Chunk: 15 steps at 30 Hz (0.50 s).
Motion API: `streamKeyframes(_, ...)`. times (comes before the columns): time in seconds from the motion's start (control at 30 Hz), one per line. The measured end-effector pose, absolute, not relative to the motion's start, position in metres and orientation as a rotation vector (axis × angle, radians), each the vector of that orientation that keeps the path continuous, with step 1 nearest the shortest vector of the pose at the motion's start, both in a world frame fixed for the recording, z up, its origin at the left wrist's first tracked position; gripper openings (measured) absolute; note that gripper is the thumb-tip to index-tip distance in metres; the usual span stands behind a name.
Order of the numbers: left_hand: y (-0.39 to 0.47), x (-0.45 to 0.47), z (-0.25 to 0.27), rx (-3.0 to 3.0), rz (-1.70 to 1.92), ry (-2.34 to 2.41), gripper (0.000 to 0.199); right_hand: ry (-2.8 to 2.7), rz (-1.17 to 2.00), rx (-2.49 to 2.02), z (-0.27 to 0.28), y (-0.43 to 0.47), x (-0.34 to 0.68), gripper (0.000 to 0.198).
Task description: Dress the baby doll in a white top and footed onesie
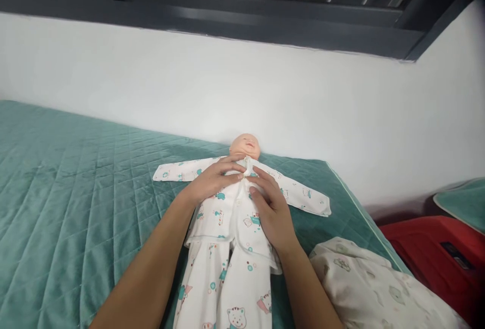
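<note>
A baby doll (248, 144) lies on its back, its bare head near the wall. It wears a white printed baby shirt (215, 213), both sleeves spread out to the sides, and matching trousers (240, 293). My left hand (217, 177) reaches across the chest, with thumb and fingertips closed at the shirt's front edge near the neck. Opposite it, my right hand (269, 202) has bent fingers closed at the other front edge. The fingertips of both hands nearly meet at the upper buttons. Below them, the shirt's lower front hangs apart.
A green quilted cover (94, 207) lies beneath the doll. A crumpled pale printed cloth (364, 278) is at the lower right. Beyond the cover's right edge stands a red plastic object (428, 248). A white wall (189, 81) rises behind, below a dark-framed barred window (242, 15).
</note>
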<state>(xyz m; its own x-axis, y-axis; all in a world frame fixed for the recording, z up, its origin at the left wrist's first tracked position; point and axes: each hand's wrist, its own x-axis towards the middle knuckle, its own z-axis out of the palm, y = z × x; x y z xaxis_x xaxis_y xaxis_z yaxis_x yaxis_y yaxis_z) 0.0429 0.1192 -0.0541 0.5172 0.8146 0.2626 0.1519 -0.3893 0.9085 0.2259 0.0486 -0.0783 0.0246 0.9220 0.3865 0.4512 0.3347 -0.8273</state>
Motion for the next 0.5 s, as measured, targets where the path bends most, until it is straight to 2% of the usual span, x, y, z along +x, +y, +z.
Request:
streamKeyframes(0.37, 0.113, 0.057, -0.047, 1.912, 1.012, 0.914, 0.009, -1.521, 0.591, -1.263, -0.077, 0.047, 0.221, 0.023)
streamKeyframes(0.5, 0.105, 0.066, -0.041, 1.963, 1.021, 0.943, 0.015, -1.455, 0.634, -1.279, -0.076, 0.047, 0.22, 0.026)
